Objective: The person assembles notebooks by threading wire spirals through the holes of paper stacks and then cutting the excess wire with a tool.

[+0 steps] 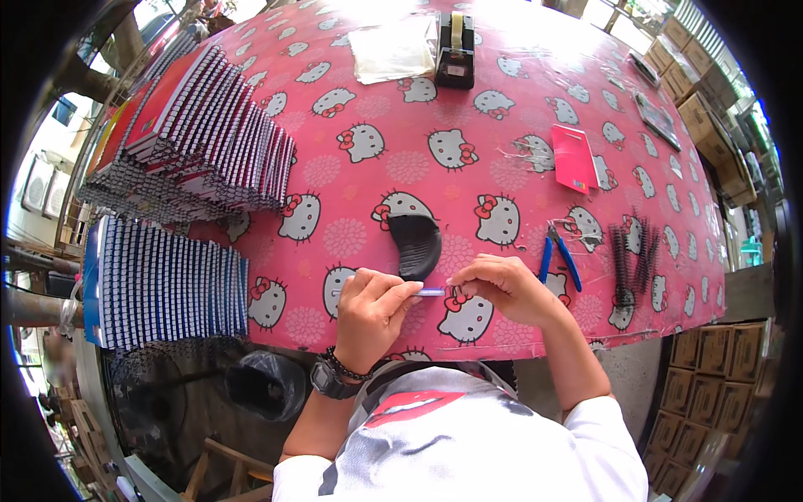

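Note:
My left hand is closed round a slim pale blue-violet stick, pen-like in shape, lying sideways just above the table's near part. Thumb and fingertips of my right hand are pinched together close by the stick's right end; whether they grip the tip or something tiny is too small to tell. Just beyond both hands rests a curved black ribbed piece. Cutting pliers with blue handles lie right of my right hand, jaws pointing away.
Spiral-bound notebooks form a tall stack at left, with a blue-covered stack nearer. Black binding coils and a pink booklet lie at right. A tape dispenser and clear bags sit at the far side.

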The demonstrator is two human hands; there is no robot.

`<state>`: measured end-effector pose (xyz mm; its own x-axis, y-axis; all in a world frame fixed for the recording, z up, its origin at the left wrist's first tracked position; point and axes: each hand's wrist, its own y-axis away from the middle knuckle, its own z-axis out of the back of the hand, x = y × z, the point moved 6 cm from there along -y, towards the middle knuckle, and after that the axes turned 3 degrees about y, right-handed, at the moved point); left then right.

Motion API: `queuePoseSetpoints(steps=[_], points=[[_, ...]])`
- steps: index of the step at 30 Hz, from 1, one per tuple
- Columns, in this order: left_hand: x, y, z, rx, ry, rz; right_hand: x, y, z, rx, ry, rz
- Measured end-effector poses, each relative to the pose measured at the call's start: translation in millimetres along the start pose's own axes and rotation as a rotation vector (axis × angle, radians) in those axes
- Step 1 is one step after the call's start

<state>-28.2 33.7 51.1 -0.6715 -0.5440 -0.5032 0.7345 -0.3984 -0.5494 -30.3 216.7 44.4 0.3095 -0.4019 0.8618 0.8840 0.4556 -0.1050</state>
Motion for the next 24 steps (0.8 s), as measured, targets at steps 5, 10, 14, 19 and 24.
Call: queuePoseSetpoints(steps=[5,10,14,19,24], points=[[-1.0,1.1,2.0,0.019,0.007,0.002,-7.6,-0.8,-5.6,0.093,-0.157,-0.05],[-1.3,1.1,1.1,0.018,0.009,0.005,3.3,-2.7,-9.8,0.133,-0.001,0.047],[-4.9,0.3,-1.5,0.041,0.021,0.022,-3.0,2.1,-11.9,0.157,-0.005,0.018],[-20.1,-6.2,-9.1,0.063,0.068,0.038,13.5,-6.2,-7.3,0.073,0.147,0.037],[-13.8,9.7,-18.8,0.139,-0.024,0.012,-4.8,-26.3,-9.4,0.189,0.096,-0.123]])
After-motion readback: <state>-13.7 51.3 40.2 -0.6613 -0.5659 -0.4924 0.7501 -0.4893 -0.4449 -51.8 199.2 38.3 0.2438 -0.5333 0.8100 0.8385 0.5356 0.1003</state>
